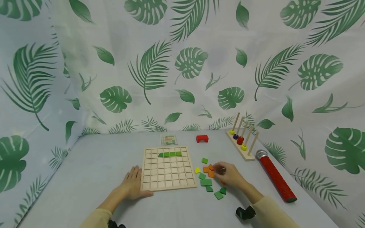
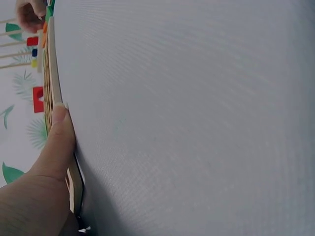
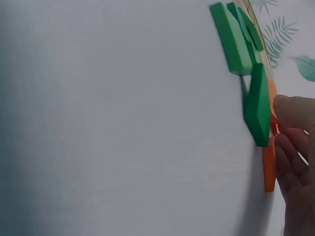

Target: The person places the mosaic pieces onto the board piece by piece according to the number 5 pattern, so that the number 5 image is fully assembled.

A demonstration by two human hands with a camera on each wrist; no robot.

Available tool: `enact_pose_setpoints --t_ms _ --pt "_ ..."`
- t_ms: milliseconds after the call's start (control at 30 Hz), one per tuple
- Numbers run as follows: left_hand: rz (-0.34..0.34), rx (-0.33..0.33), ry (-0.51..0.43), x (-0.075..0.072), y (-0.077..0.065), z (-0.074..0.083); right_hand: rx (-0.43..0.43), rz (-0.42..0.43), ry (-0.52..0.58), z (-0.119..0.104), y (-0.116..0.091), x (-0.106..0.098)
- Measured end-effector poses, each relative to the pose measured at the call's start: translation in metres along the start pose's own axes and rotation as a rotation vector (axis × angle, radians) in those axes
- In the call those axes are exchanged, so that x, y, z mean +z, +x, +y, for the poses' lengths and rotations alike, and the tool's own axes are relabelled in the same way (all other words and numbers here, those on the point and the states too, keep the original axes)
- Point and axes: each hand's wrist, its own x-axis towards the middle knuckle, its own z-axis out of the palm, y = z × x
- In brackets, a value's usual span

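Lying with fingers straight, the left hand (image 1: pixel 132 186) touches the square pale-wood grid board (image 1: pixel 167 168); the right hand (image 1: pixel 230 174) curls at flat orange pieces (image 1: pixel 211 174), whether pinching one, can't tell!

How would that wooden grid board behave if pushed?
The grid board looks like flat wood, so it's probably stiff. Lying broad and low, it seems unlikely to tip. The green row seated in it should mostly stay put.

Screened work area; building type indeterminate.
White fabric hangings with green leaf print (image 1: pixel 199 79) border a flat, pale grey tabletop (image 1: pixel 97 164).
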Motion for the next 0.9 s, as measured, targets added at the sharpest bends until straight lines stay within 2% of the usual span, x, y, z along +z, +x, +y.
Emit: enact_pose_setpoints --t_ms 200,400,500,633,833,900 --pt "-0.007 -0.002 0.011 -0.003 -0.002 0.003 0.010 -0.022 0.002 0.000 -0.007 0.006" --pt "0.007 0.008 0.035 0.006 0.004 -0.008 0.025 -0.056 0.009 -0.002 -0.002 0.006" --pt "0.012 0.009 0.027 0.005 0.003 -0.008 0.022 -0.059 0.005 -0.005 0.002 0.000" --pt "0.021 0.012 0.020 -0.001 0.001 -0.003 0.024 -0.028 -0.005 -0.008 0.011 -0.006" --pt "0.042 0.028 0.035 0.014 0.011 -0.018 0.037 0.049 -0.014 -0.013 0.029 0.001" --pt "0.033 0.038 0.030 0.012 0.010 -0.015 0.023 0.057 -0.012 -0.015 0.036 0.005"
